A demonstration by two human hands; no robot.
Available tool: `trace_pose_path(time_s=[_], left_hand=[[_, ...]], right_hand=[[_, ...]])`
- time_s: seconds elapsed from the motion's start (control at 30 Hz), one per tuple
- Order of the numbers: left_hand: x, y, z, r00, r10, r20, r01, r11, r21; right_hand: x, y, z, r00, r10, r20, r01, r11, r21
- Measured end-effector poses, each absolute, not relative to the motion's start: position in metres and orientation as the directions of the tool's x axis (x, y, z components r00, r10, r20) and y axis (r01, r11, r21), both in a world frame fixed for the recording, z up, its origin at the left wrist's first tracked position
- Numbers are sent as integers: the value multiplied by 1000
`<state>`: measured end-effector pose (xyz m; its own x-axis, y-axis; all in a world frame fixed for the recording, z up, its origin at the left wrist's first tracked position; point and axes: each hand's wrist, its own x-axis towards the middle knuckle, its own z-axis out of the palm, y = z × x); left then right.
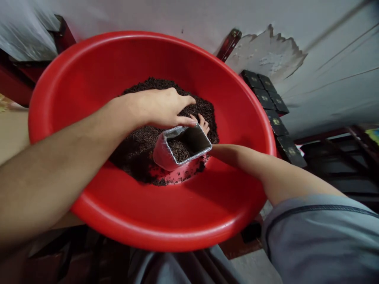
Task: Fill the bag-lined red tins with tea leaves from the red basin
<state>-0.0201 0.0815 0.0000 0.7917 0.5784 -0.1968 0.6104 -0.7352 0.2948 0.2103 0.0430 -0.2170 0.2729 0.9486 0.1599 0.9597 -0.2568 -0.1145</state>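
A large red basin (237, 185) holds a heap of dark, grain-like loose material (154, 85). Above the heap, a pink, foil-lined bag (164, 152) tilts with its square mouth facing me; some of the dark material lies inside. My left hand (162, 106) reaches over the heap from the left, fingers apart, its thumb at the bag's upper rim. From the right, my right hand (203, 123) passes behind the bag and supports it. Its fingertips show beyond the far rim, while its palm and thumb are hidden.
Dark square boxes (276, 122) stand in a row by the wall, right of the basin. A dark red wooden post (229, 44) rises behind the rim. Clear plastic sheeting (28, 33) hangs at the upper left. Dark furniture (337, 157) stands at the right.
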Motion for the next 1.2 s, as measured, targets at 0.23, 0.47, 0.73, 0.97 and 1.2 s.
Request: trace_pose_path(time_s=[0.23,0.47,0.73,0.97,1.2], left_hand=[[-28,94,-1,759,630,-165,649,-713,265],[-33,97,1,755,636,-161,653,-703,283],[-41,103,0,704,678,-213,708,-642,294],[-40,97,6,696,681,-227,716,-636,287],[-45,109,3,648,723,-241,760,-589,276]], right_hand=[[214,49,-188,174,980,96,974,-157,-163],[220,61,-168,63,995,78,994,-56,-96],[219,92,-131,114,983,147,974,-82,-211],[208,102,-71,90,913,399,842,144,-520],[180,38,15,-355,840,410,640,538,-549]])
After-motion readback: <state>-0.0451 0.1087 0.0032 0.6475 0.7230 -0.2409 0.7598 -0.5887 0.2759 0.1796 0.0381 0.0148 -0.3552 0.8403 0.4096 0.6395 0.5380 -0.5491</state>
